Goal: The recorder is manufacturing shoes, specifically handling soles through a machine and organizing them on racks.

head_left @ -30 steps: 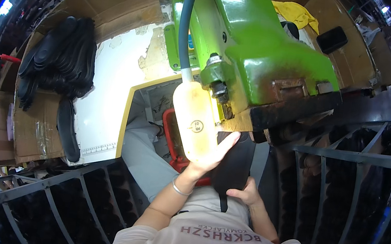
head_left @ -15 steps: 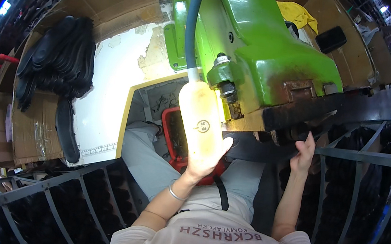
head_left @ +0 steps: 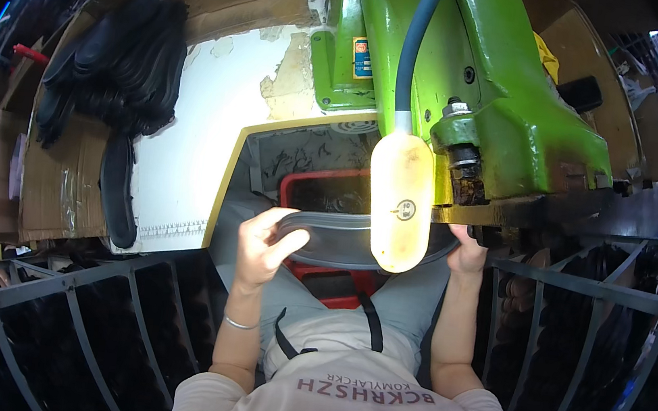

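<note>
A long black shoe sole (head_left: 329, 242) is stretched level above my lap, below the edge of a green machine (head_left: 546, 149). My left hand (head_left: 261, 248) is closed on its left end, with the thumb over the top. My right hand (head_left: 467, 252) is at the other end, under the machine's dark lower edge; its fingers are partly hidden there. A glowing oval lamp (head_left: 401, 201) on a blue-grey flexible stem (head_left: 420, 49) hangs in front of the sole and covers part of it.
Black soles (head_left: 123, 56) are piled on a white worktop (head_left: 191, 133) to the left, beside a cardboard box (head_left: 67, 192); one lone sole (head_left: 116, 189) lies near its edge. A red bin (head_left: 285, 191) stands beneath. Metal racks (head_left: 77, 282) flank me.
My left hand has come away from beside the lamp, moving left, and now grips the sole's end. My right hand has shifted slightly left and lower. The sole now shows across my lap.
</note>
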`<action>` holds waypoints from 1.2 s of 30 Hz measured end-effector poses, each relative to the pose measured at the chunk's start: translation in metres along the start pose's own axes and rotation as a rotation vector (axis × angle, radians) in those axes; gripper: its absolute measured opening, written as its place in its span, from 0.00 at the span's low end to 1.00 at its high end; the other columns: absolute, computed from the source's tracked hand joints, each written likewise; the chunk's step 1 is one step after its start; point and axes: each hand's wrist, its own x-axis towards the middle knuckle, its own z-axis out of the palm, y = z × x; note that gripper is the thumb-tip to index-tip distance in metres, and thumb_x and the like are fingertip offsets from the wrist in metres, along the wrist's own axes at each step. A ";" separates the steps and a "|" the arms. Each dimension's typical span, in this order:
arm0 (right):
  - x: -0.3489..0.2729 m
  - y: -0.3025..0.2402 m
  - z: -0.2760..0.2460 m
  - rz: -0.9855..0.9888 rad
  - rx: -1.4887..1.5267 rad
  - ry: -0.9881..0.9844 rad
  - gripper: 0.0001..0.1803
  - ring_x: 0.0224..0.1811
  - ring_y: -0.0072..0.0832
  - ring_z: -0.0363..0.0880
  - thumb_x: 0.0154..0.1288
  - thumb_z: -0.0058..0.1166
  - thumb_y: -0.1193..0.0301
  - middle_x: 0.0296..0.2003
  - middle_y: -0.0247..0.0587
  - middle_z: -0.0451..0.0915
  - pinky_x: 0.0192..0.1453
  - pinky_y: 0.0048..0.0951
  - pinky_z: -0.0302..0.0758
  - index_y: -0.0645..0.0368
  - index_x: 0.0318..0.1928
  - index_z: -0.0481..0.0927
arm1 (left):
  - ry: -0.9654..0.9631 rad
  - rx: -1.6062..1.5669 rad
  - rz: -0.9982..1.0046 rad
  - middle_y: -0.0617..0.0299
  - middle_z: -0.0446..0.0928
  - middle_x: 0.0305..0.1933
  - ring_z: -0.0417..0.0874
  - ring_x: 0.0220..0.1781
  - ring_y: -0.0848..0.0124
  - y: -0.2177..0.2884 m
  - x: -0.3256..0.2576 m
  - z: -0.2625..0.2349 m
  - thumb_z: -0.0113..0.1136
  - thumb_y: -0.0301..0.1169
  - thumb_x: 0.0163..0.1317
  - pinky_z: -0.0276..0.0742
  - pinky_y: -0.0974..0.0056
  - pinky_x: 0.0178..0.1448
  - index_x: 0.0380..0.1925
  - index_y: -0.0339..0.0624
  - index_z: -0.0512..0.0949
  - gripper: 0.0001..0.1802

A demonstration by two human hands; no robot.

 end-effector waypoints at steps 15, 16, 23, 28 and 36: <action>0.068 -0.037 -0.049 -0.109 0.135 -0.029 0.23 0.52 0.34 0.73 0.58 0.46 0.77 0.51 0.43 0.73 0.58 0.36 0.70 0.65 0.56 0.67 | -0.079 0.238 0.305 0.56 0.82 0.33 0.82 0.33 0.77 -0.003 0.016 0.084 0.67 0.22 0.51 0.77 0.72 0.36 0.40 0.33 0.79 0.14; 0.066 -0.037 -0.043 -0.066 0.111 0.058 0.24 0.53 0.33 0.73 0.57 0.47 0.79 0.51 0.42 0.73 0.59 0.34 0.69 0.65 0.57 0.67 | -0.106 0.271 0.318 0.57 0.82 0.33 0.82 0.32 0.77 0.001 0.017 0.081 0.66 0.21 0.52 0.77 0.72 0.37 0.40 0.32 0.79 0.13; 0.013 -0.020 0.013 0.014 0.061 0.078 0.22 0.48 0.26 0.75 0.58 0.51 0.75 0.46 0.39 0.75 0.55 0.26 0.70 0.68 0.53 0.70 | -0.113 0.002 0.066 0.55 0.80 0.36 0.81 0.37 0.73 0.012 0.011 0.022 0.62 0.17 0.53 0.78 0.70 0.44 0.40 0.27 0.76 0.13; -0.009 -0.013 0.060 0.032 0.053 0.013 0.25 0.48 0.23 0.74 0.52 0.52 0.80 0.46 0.38 0.76 0.55 0.23 0.69 0.67 0.54 0.70 | -0.020 0.016 -0.019 0.58 0.79 0.34 0.78 0.34 0.76 -0.001 -0.011 -0.020 0.58 0.16 0.53 0.73 0.74 0.42 0.36 0.28 0.76 0.09; -0.006 -0.018 0.081 -0.067 -0.180 -0.217 0.19 0.42 0.20 0.75 0.52 0.56 0.82 0.42 0.35 0.77 0.50 0.21 0.70 0.66 0.47 0.73 | -0.479 0.421 -0.200 0.60 0.80 0.32 0.78 0.33 0.76 -0.036 -0.041 0.003 0.67 0.26 0.52 0.74 0.69 0.40 0.42 0.33 0.77 0.17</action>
